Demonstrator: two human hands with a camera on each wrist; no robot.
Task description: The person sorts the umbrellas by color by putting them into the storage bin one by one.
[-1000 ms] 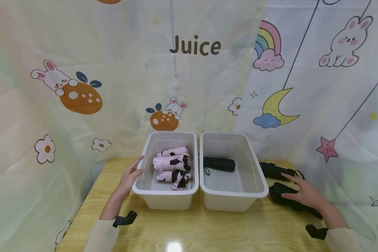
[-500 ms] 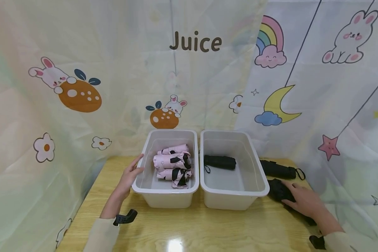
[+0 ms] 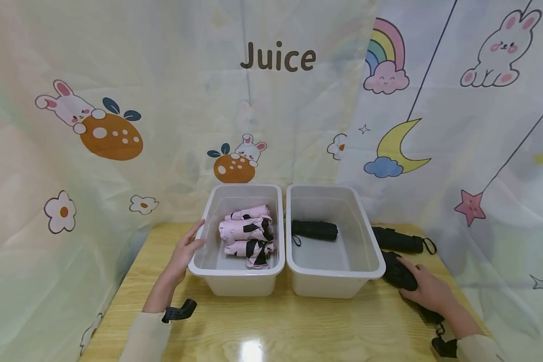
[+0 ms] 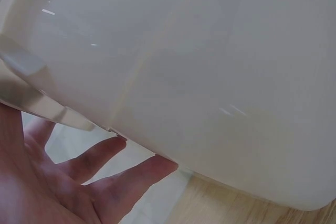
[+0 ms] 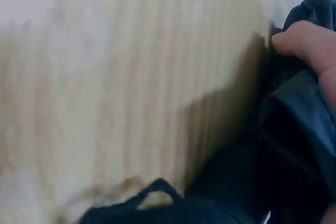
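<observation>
Head view. Writing: "Juice" (image 3: 278, 58), dark lettering on the printed curtain (image 3: 176, 105). Left bin (image 3: 235, 273), white: three pink-and-black rolls (image 3: 242, 230). Right bin (image 3: 335, 274), white: one black roll (image 3: 314, 230) with cord loop, lying left. On the wooden desk (image 3: 317, 327), far right: looped black bundle (image 3: 395, 240). Nearer: dark folded umbrella (image 3: 399, 271), just right of the right bin, grasped by the right hand (image 3: 427, 290), fingers curled round it. Left hand (image 3: 181, 255): fingers extended, unclenched, at the left bin's left rim.

Left wrist view: fingertips touching the bin's outer wall.

Right wrist view: thumb (image 5: 307, 43) pressed on dark fabric; remaining fingers hidden.
</observation>
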